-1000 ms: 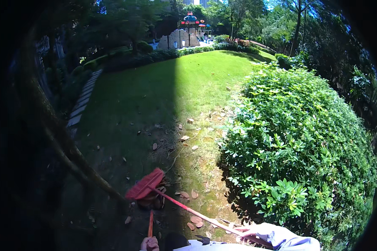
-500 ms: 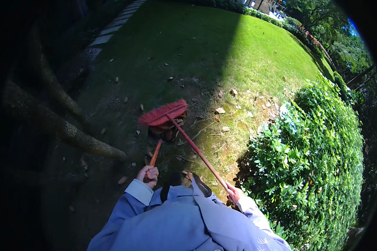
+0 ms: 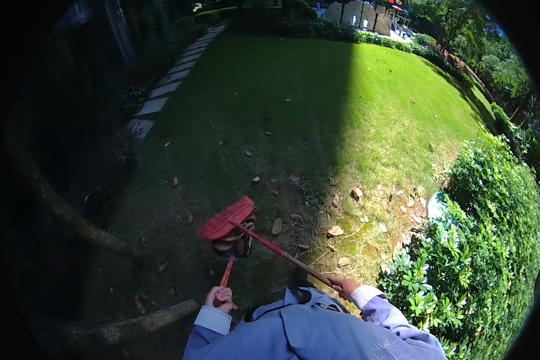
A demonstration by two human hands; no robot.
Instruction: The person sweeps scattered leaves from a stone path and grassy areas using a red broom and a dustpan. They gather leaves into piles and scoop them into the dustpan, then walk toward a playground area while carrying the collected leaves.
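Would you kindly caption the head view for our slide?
Left hand grips an orange handle; right hand holds a red broom by brown leaves.

Has a green grass lawn (image 3: 390, 90), shaded at twelve o'clock, sunlit at two; pale rectangular stepping stones (image 3: 165, 89) at eleven; leafy green bush (image 3: 486, 240) at four.

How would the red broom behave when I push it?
The handle looks straight, so probably stiff. The splayed bristles may bend. With its wide head away from the right hand, the broom could feel front-heavy.
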